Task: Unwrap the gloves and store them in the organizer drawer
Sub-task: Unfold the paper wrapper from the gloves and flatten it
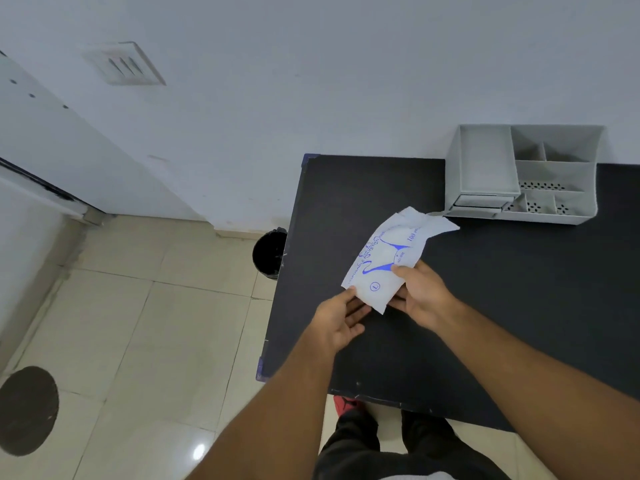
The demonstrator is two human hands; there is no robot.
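Note:
A white glove wrapper (388, 258) with blue print is held above the black table (519, 306), its far end torn open. My right hand (420, 296) pinches its near right edge with thumb on top. My left hand (341, 318) touches the wrapper's near left corner with its fingertips, palm turned up. The grey organizer (523, 174) stands at the table's far side against the wall, with open compartments on top and a small drawer (479, 201) low at its front left. I see no bare gloves outside the wrapper.
A black waste bin (270, 252) stands on the tiled floor just left of the table's left edge. A white wall runs behind the table. My legs and a red shoe (348, 403) are below the table's near edge.

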